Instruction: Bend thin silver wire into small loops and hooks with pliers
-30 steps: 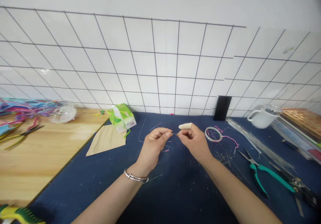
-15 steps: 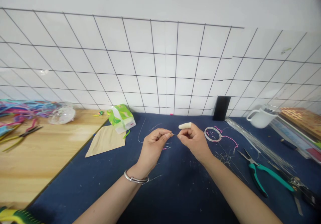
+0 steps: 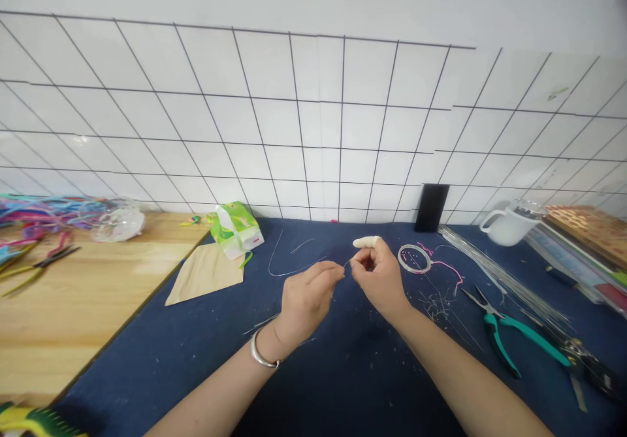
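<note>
My left hand (image 3: 309,298) is closed in a pinch, a silver bangle (image 3: 262,351) on its wrist. Just across from it, my right hand (image 3: 379,279) pinches one end of a thin wire (image 3: 347,263) that spans the small gap between the fingertips. A pale finger cot (image 3: 366,242) covers the right index finger, which points left above the pinch. Both hands hover over the dark blue cloth (image 3: 343,372). Behind the left hand lies a long bent wire (image 3: 287,274). What sits inside the left fingertips is mostly hidden.
Right of my hands are a clear ring dish (image 3: 415,258) with pink bits, wire scraps (image 3: 438,306), teal-handled pliers (image 3: 499,319), a wire bundle (image 3: 504,283) and a white mug (image 3: 514,221). A green tissue pack (image 3: 238,228) and beige cloth piece (image 3: 206,274) lie left, beside a wooden board (image 3: 98,300).
My left hand has rolled over, so its back faces up more, and moved slightly right and down. The right hand has barely shifted; the wire between them stays pinched.
</note>
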Tool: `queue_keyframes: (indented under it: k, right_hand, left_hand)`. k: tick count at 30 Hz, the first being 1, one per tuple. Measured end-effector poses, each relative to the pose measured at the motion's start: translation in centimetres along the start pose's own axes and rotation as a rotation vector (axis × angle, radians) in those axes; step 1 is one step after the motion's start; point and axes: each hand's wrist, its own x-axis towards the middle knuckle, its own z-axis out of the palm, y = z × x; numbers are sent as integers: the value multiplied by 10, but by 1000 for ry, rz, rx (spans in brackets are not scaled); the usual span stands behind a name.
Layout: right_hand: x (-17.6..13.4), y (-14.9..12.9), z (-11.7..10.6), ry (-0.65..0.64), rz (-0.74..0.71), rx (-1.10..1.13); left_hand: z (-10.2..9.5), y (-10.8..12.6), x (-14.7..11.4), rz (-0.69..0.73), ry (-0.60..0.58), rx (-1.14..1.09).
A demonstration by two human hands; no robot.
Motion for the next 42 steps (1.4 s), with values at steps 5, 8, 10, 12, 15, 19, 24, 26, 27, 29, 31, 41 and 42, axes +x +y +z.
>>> queue_keyframes:
  k: [5, 8, 10, 12, 15, 19, 24, 26, 27, 29, 31, 41, 42]
  right_hand:
    - [-6, 2, 6, 63, -3, 26]
    - [-7, 4, 8, 59, 31, 76]
    - [-6, 7, 9, 53, 54, 107]
    - [-6, 10, 9, 48, 75, 129]
    - [-4, 17, 10, 40, 97, 156]
    - [1, 29, 12, -40, 156, 222]
    - [5, 42, 15, -186, 236, 254]
    - [5, 46, 16, -229, 219, 189]
    - [4, 48, 18, -246, 211, 161]
    - [2, 50, 20, -275, 204, 133]
    - [-2, 50, 24, -310, 189, 104]
    - [-23, 48, 40, -570, -102, -275]
    - [-26, 47, 42, -601, -133, -300]
  left_hand:
    - [2, -7, -11, 109, -170, 198]
    - [3, -8, -12, 145, -225, 209]
    - [3, -8, -11, 145, -238, 186]
    - [5, -7, -11, 128, -253, 155]
    - [6, -6, -9, 137, -289, 150]
    - [-2, -4, 2, 192, -376, 269]
    - [-37, -18, 24, 75, -417, 490]
    - [-50, -28, 29, -24, -425, 624]
    - [-55, -33, 29, -64, -440, 689]
    - [-59, -43, 27, -121, -477, 790]
    - [-57, -50, 22, -154, -548, 827]
    - [-34, -79, 12, -232, -703, 753]
    - [-35, -80, 12, -240, -710, 741]
